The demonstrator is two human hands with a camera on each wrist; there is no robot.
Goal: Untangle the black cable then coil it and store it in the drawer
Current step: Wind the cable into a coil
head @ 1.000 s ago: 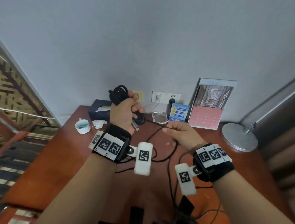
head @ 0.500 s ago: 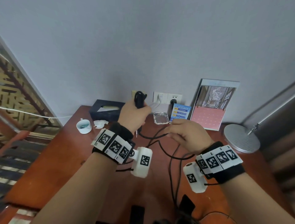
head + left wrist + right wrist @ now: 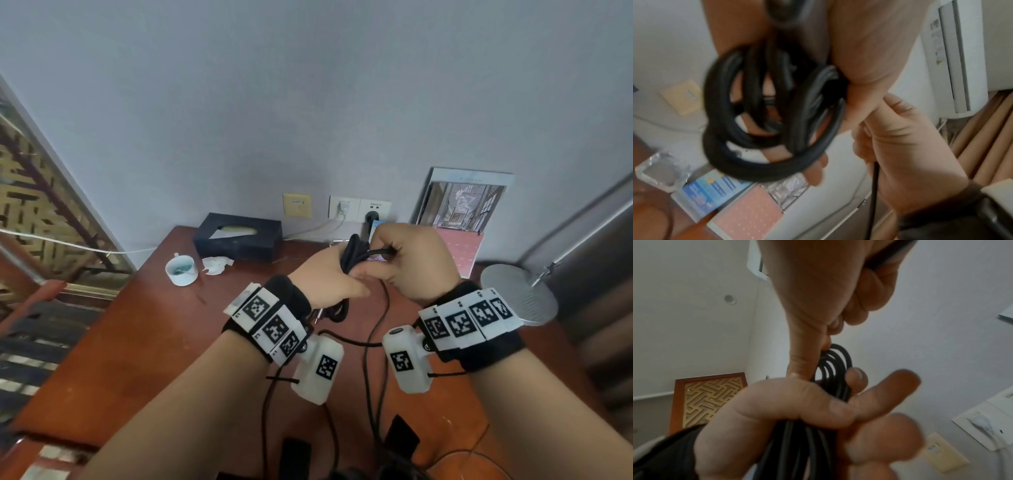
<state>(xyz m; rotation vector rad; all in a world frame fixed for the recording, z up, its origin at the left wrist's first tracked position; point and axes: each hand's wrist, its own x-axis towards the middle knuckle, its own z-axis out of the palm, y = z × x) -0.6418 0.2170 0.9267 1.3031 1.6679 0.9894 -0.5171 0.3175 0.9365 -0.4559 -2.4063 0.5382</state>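
Note:
My left hand point(image 3: 346, 270) grips a coil of black cable point(image 3: 352, 251) above the back of the desk. The loops stick out above the fist, and one end with a metal plug hangs below it. My right hand point(image 3: 394, 253) is pressed against the left and pinches a strand of the same cable point(image 3: 378, 251) at the top of the coil. In the left wrist view the cable coil point(image 3: 766, 113) shows several loops, and a loose strand point(image 3: 873, 186) drops from the right fist. In the right wrist view the cable point(image 3: 835, 369) runs through the left fist. No drawer is in view.
On the red-brown desk point(image 3: 137, 342) stand a dark tissue box point(image 3: 238, 236), a white cup point(image 3: 181, 270), crumpled paper point(image 3: 215, 265), a calendar point(image 3: 462, 219) and a lamp base point(image 3: 517, 301). Wall sockets point(image 3: 359, 209) sit behind my hands. Thin wires trail below my wrists.
My left hand has dropped and moved right with the coil. My right hand has come up to meet it, laying the strand against the coil, so the slack between them is gone.

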